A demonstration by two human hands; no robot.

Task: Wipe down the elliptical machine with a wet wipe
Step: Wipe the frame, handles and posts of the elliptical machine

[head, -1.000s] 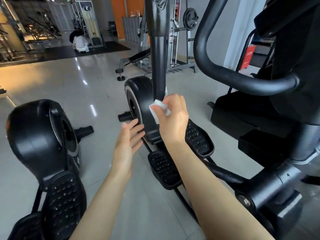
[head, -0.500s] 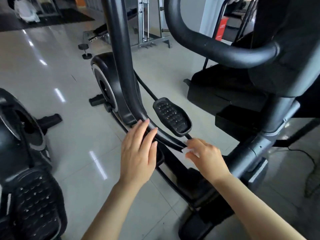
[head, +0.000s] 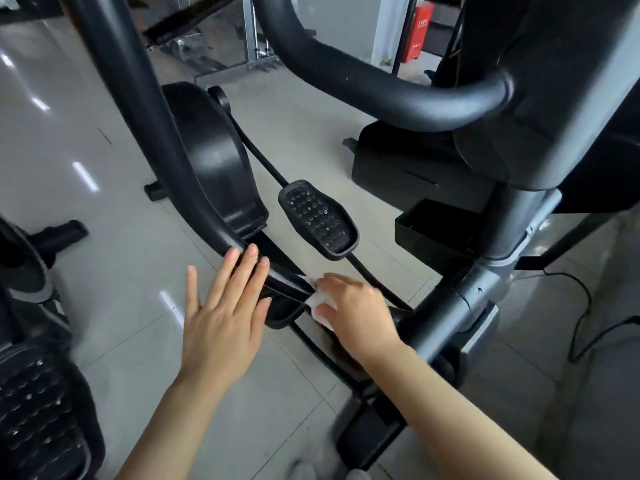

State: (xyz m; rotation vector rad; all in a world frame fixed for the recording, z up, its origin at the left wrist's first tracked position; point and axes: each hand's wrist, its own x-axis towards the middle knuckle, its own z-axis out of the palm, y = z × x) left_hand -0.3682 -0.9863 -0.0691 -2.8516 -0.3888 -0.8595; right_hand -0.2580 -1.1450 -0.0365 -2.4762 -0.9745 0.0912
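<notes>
While right hand [head: 356,306] clutches wet wipe [head: 320,303] against low bar of elliptical machine [head: 194,161], near pedal [head: 318,220], we rest left hand [head: 221,320], fingers flat and released, on bar, likely steadying it.

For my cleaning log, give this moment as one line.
right hand grips wet wipe on lower bar | left hand open beside bar

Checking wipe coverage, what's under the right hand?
The right hand grips a white wet wipe against the elliptical's black bar. The bar beneath the wipe is covered.
</notes>
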